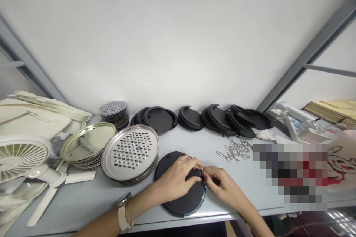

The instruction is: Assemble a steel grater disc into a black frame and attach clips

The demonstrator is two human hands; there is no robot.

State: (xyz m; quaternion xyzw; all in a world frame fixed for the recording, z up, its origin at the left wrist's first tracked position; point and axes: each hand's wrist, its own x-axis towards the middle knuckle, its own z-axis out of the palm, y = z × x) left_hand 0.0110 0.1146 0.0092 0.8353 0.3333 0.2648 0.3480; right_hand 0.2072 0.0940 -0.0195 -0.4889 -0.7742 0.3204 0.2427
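A round black disc (180,203) lies flat near the front edge of the table. Across its top rests my left hand (179,176), fingers curled and thumb pressed down near the right rim. At that rim is a small metal clip (200,172), partly covered by fingertips. My right hand (219,182) is closed in a pinch on the clip from the right side. Beyond the right hand, several loose metal clips (236,150) lie in a pile. To the left of the disc leans a stack of silver perforated grater plates (136,152).
Plain gold-coloured round plates (89,142) are stacked at left beside a white fan (20,159). Black round holders (161,119) line the wall, near a stack of spiked discs (113,108). A printed bag (342,163) and wooden boards (333,111) are at right.
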